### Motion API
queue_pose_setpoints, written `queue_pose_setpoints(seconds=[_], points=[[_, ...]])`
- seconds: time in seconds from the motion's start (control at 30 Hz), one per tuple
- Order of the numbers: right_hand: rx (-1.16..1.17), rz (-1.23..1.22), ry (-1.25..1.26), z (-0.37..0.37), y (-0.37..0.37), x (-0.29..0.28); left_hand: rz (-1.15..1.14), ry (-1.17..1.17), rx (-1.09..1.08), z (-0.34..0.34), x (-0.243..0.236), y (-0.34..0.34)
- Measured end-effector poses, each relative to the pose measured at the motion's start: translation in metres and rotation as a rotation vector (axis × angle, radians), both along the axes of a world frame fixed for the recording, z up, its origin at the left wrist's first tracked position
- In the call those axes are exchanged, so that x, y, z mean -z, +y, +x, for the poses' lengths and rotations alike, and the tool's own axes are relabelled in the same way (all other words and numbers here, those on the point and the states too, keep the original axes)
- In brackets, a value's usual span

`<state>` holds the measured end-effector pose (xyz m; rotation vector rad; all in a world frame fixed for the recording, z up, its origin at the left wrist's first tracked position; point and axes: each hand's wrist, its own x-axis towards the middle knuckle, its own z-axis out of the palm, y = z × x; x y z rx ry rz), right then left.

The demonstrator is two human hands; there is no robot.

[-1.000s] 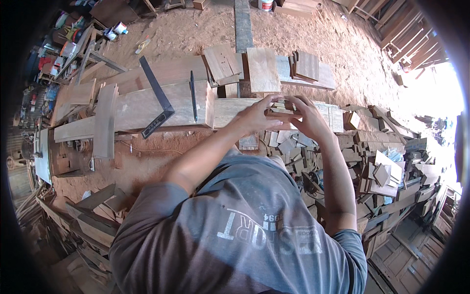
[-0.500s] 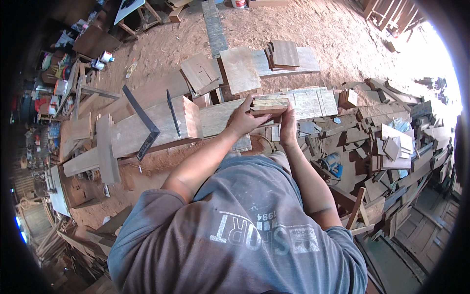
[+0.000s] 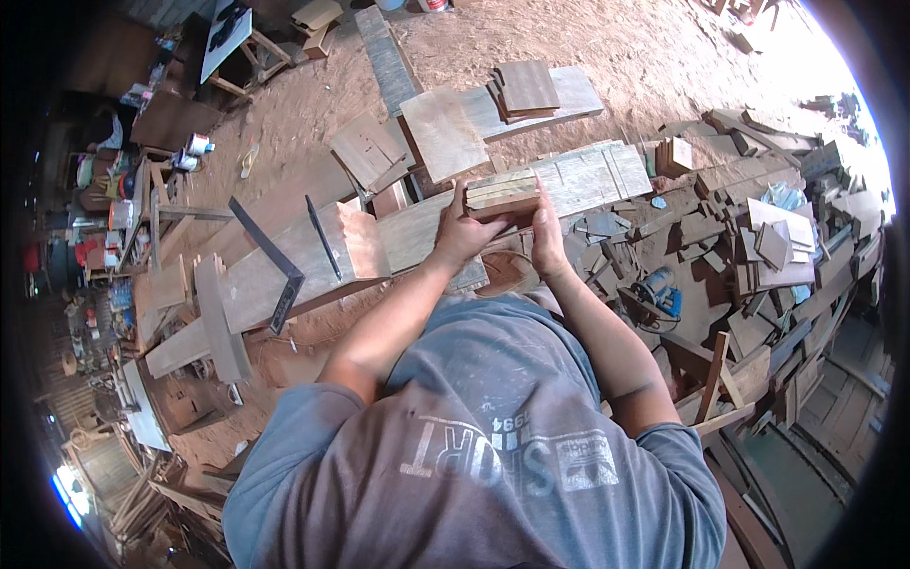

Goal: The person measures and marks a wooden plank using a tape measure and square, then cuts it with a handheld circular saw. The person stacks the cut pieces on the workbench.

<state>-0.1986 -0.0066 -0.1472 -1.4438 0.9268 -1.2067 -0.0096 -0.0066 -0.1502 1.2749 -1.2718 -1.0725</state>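
Note:
Between my two hands is a small stack of wooden boards [image 3: 502, 201], held with the layered edges facing up. My left hand [image 3: 462, 235] grips its left end, fingers behind and thumb along the near side. At the right end, my right hand [image 3: 548, 245] presses with its palm and upright fingers. The stack is over a long plank bench [image 3: 592, 185], near my body. To the left, a dark try square [image 3: 284, 270] and a black pen [image 3: 324, 237] rest on a thick wooden block [image 3: 363, 239].
Flat boards [image 3: 444, 133] and another small stack [image 3: 527, 88] lie on planks beyond my hands. A blue power tool [image 3: 661, 292] sits at the right among scattered offcuts. More lumber [image 3: 777, 237] is heaped at far right. Sandy ground [image 3: 607, 47] spreads ahead.
The view has turned slightly, so the bench and surroundings appear shifted. Both hands still hold the board stack, now a little further left in the picture.

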Motion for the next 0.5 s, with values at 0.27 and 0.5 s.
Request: queue_pose_setpoints(seconds=[0.27,0.5], points=[[-0.036,0.018,0.081,-0.009,0.002,-0.014,-0.047,-0.063,0.04,0.002,0.009,-0.002],[-0.022,-0.039,0.175,-0.017,0.005,-0.018,0.103,0.085,0.165,0.002,-0.012,0.0]])
